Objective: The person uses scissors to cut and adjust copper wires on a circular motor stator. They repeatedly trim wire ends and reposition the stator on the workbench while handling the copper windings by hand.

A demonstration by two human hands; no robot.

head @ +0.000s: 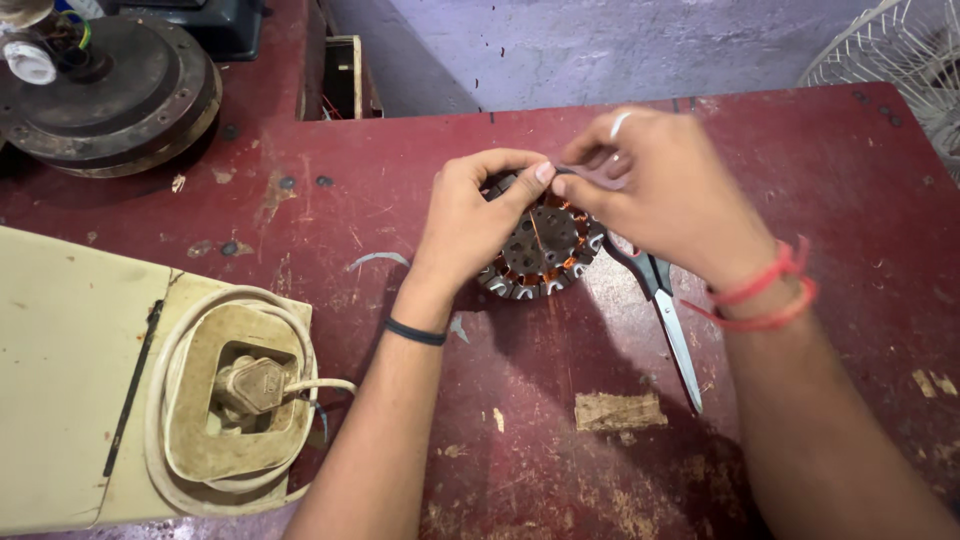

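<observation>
While my left hand (470,225) and right hand (650,190) meet over the stator (545,245) lying mid-table, both pinch shut on a thin strip (585,178) at its top rim; I judge small, steady finger moves suit it best. The scissors (665,310) lie just beside the stator under my right wrist, near enough to snag. A cream casing (70,370) with coiled cord (225,400) sits well left on the red table (850,170).

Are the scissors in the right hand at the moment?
No, the scissors lie on the red table under the right hand, which pinches at the stator.
</observation>
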